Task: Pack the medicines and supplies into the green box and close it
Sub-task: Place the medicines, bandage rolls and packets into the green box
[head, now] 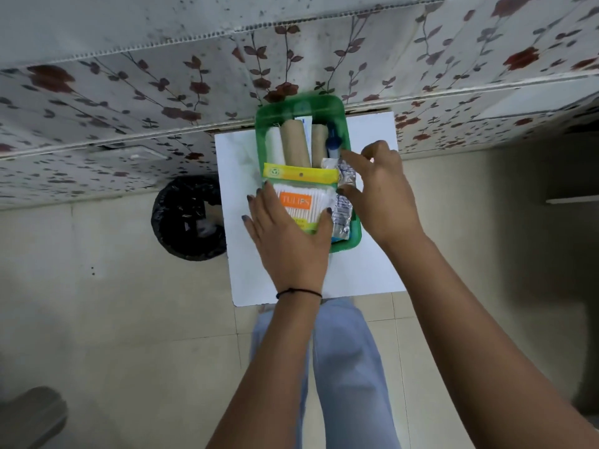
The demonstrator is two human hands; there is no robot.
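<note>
Box: the green box (353,236) sits open on a white board (363,270), toward its far edge, with its far end against the flowered cloth (129,92); no lid can be made out, so closing is not yet done.
Rolls: three bandage rolls (293,142) lie lengthwise side by side in the far half, likely packed first because they are bulky and fill the floor of the box.
Blue tube: a blue-capped item (334,145) stands along the right wall beside the rolls; what it is cannot be told.
Swab pack: the cotton swab pack (301,197) lies flat over the near half, on top since it is wide and light.
Left hand: the left hand (288,244) is spread flat, palm on the near end of the pack with the fingers splayed, apparently pressing it down level for the lid.
Right hand: the right hand (379,192) hangs over the right wall, fingers loosely curled, its fingertips touching the crinkled foil strips (345,202) wedged between pack and wall; it seems to tuck them in, not pinch them.
Bin: a black-lined bin (188,218) stands on the floor just beside the left edge of the board.
Progress: nearly packed, judging by the bare board.
</note>
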